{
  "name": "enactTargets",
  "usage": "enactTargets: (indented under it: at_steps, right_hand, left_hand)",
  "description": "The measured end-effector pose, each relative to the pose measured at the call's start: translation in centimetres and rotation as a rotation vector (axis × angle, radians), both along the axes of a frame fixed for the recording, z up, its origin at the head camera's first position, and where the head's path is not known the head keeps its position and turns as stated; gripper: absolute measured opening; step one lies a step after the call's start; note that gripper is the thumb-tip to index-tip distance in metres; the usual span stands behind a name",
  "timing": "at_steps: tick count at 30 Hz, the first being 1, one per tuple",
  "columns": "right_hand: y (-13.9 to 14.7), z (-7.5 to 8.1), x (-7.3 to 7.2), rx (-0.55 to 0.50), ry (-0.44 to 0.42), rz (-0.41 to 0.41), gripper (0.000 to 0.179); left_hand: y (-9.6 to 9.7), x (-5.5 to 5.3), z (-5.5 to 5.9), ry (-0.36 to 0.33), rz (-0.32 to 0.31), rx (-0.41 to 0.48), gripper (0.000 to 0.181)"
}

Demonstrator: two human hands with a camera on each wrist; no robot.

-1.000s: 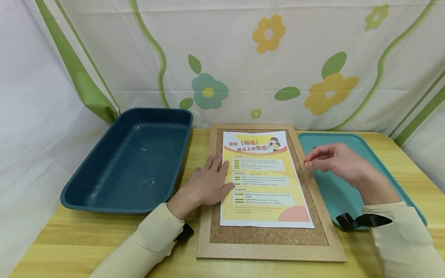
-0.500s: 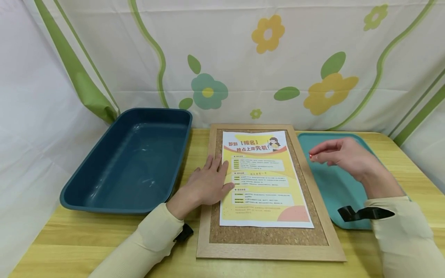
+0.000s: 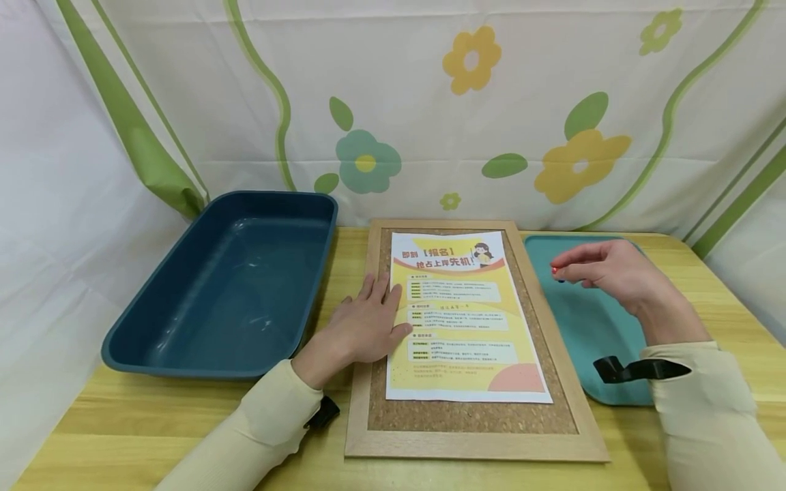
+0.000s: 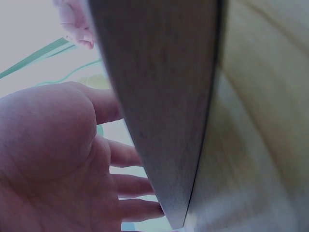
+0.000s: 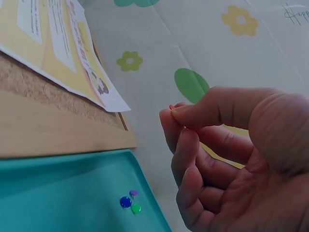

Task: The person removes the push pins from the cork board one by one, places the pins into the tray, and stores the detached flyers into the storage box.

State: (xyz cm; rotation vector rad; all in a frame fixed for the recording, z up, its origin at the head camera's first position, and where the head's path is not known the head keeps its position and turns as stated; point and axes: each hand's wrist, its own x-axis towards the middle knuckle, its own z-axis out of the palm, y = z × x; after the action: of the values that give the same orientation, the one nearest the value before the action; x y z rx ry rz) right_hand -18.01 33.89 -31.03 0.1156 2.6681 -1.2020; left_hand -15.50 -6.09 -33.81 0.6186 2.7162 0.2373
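A printed yellow-and-white poster (image 3: 460, 372) lies on a wood-framed corkboard (image 3: 473, 417). My left hand (image 3: 365, 327) rests flat across the board's left frame and the poster's left edge, fingers spread. Over the teal tray (image 3: 604, 341) at the right, my right hand (image 3: 620, 279) pinches a small red pushpin (image 3: 555, 271) between thumb and index finger. In the right wrist view only a sliver of its red head (image 5: 171, 107) shows; the fingers hide the rest. A blue pushpin (image 5: 125, 202), a green pushpin (image 5: 136, 209) and a purple pushpin (image 5: 134, 193) lie in the tray.
A deep dark-blue basin (image 3: 245, 286) stands left of the corkboard on the wooden table (image 3: 141, 423). Behind everything hangs a white curtain (image 3: 399, 61) with printed flowers. The tray sits close against the board's right side.
My right hand has drawn back a little to the right and up, away from the corkboard, and the red pushpin now shows at its fingertips. My left hand has stayed in place.
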Motion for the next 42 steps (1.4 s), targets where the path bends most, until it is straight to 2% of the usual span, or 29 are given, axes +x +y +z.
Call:
enactTargets:
  at_steps: [4,12,26,37,42]
  right_hand:
    - [0.5,-0.4,-0.1,0.004,0.013,-0.013,0.039]
    - [1.8,-1.3,-0.4,-0.006,0.028,-0.047,0.032]
    - [3.1,-3.2,-0.5,0.033,0.050,-0.124,0.040]
    - [4.2,-4.6,-0.6,0.030,0.028,-0.164,0.034]
    - [4.6,-4.8,-0.6,0.026,-0.002,-0.173,0.024]
  left_hand:
    - [0.0,0.0,0.0,0.000,-0.002,-0.003,0.074]
    - [0.0,0.0,0.0,0.000,-0.005,0.003,0.074]
    - [-0.1,0.0,0.0,-0.002,-0.006,0.001,0.074]
    - [-0.1,0.0,0.0,-0.008,0.001,0.005,0.074]
    - [-0.1,0.0,0.0,-0.008,-0.001,0.007,0.074]
